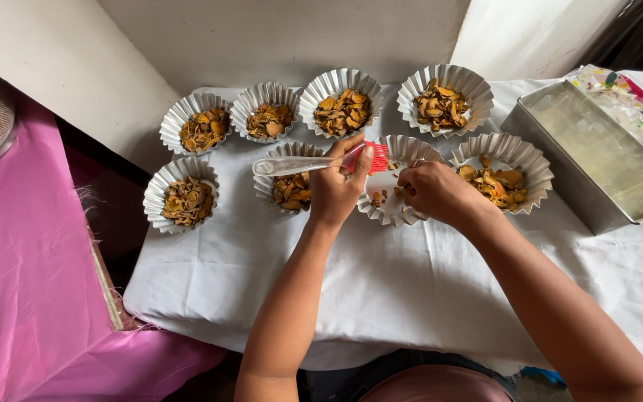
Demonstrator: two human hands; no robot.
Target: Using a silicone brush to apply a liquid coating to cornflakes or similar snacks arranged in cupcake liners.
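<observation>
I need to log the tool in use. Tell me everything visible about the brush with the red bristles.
The brush has a clear, plastic-looking handle and a short red bristle head, likely silicone. It lies nearly level, handle end pointing left over a filled foil cup, bristles over the nearly empty cup. The left hand pinches it near the bristles, thumb on top. Nothing else touches it.

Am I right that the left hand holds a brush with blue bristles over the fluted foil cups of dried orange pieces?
Not quite: in the head view the left hand holds a brush with red bristles, not blue. The fluted foil cups of dried orange pieces are as you said.
</observation>
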